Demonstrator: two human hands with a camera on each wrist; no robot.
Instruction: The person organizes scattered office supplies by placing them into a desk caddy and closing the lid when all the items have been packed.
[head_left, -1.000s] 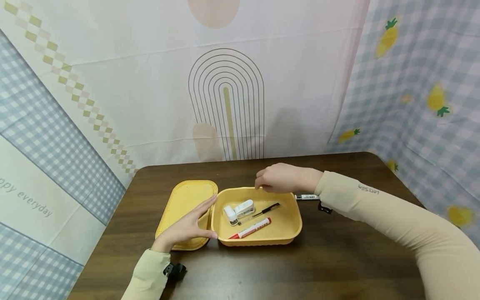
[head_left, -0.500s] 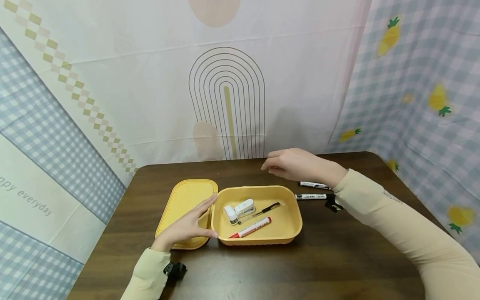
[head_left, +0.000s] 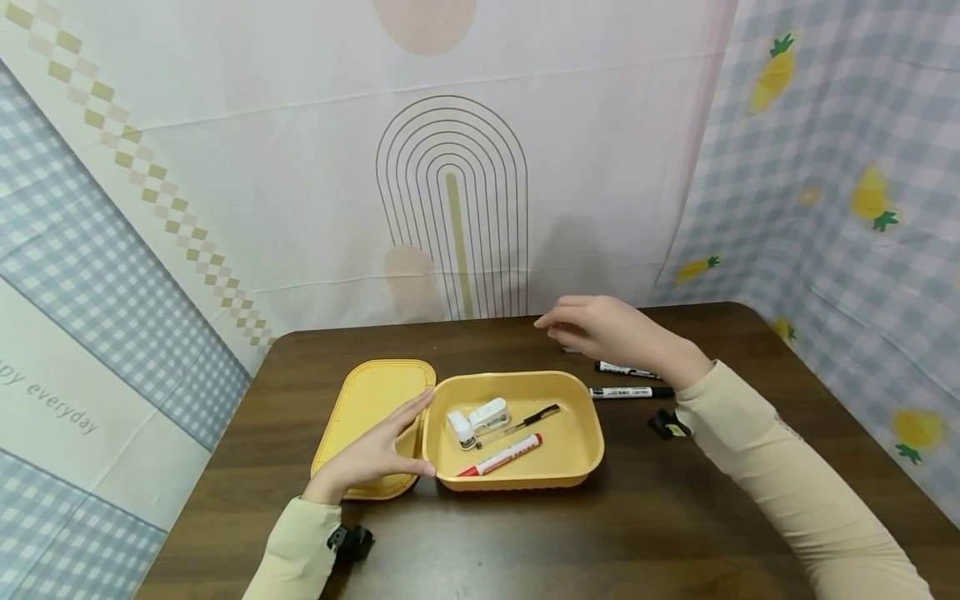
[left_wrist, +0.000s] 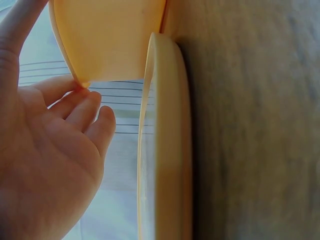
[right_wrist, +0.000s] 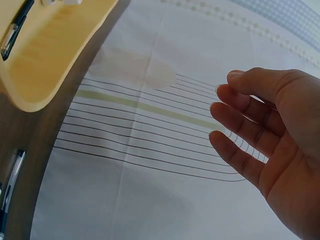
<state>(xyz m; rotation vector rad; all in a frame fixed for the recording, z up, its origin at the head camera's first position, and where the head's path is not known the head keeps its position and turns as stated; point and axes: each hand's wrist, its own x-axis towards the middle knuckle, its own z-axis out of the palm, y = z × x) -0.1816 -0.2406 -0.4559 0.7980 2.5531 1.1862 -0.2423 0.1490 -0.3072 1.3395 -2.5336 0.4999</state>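
My left hand (head_left: 375, 454) touches the left side of a yellow plastic box (head_left: 592, 442), fingers extended along its rim and thumb at the near left corner. Inside the box lie a red-and-white marker (head_left: 506, 456), a clear-barrelled pen (head_left: 536, 417) with a black cap, and white items (head_left: 489, 414), one shaped like a small stapler. Off the table, beyond the box's far right corner, hovers my right hand (head_left: 611, 333). Its fingers are loosely bent with nothing between them, as the right wrist view shows.
The yellow lid (head_left: 375, 392) lies flat left of the box, partly under my left hand. Right of the box are two black-and-white markers, a nearer marker (head_left: 626, 392) and a farther marker (head_left: 626, 369). Behind my right hand, a clear pen (right_wrist: 12, 180) lies on the table.
My right hand has lifted from the box's far rim and moved back and to the right, uncovering the markers and part of the pen. The left hand and the box contents stay put.
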